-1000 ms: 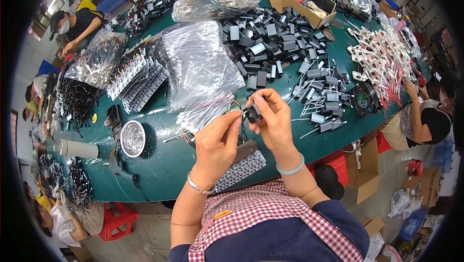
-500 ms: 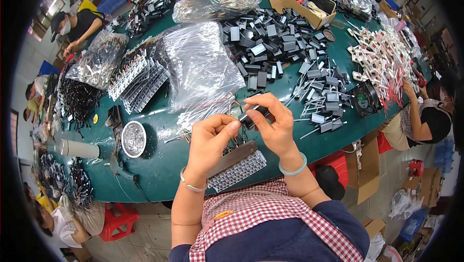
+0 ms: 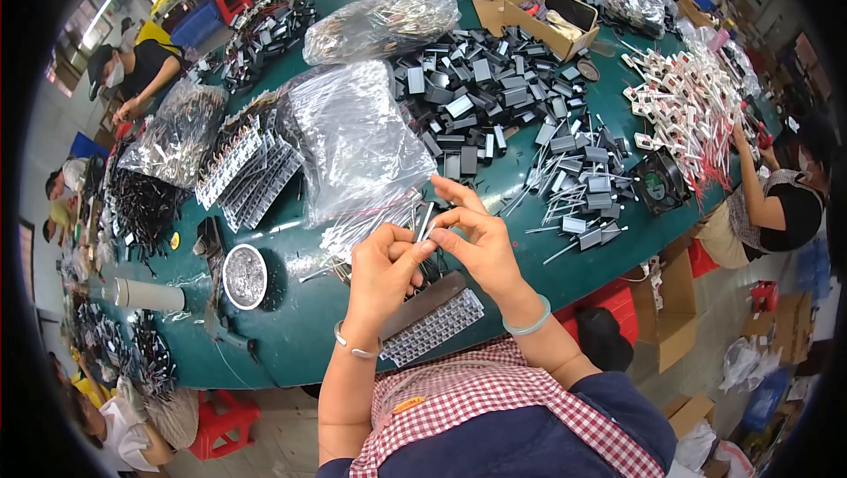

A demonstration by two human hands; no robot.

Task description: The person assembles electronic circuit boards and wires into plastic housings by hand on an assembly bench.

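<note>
In front of me, my left hand [image 3: 384, 271] is closed round a small dark casing [image 3: 421, 211], largely hidden by the fingers. A thin white strip [image 3: 427, 220] stands up along it. My right hand [image 3: 481, 253] meets the left there, thumb and a finger pinched on the strip, its forefinger stretched out. Beneath the hands lie a brown bar [image 3: 423, 303] and a panel of small pale boards [image 3: 434, 328], with dark wires partly hidden behind the fingers. Just beyond is a clear plastic bag [image 3: 353, 134] of thin white strips.
Dark casings [image 3: 481, 81] are heaped at the back; casings with white strips [image 3: 578, 182] lie at right, beside a black fan [image 3: 660, 180]. A white bowl [image 3: 245, 277], a glue gun [image 3: 225, 328] and a white cylinder [image 3: 150, 295] stand left. People sit around the table.
Both hands have come slightly lower and closer together. The right hand has shifted left from the dark casing, and a white strip now shows between the fingers. The whole view has tilted a little.
</note>
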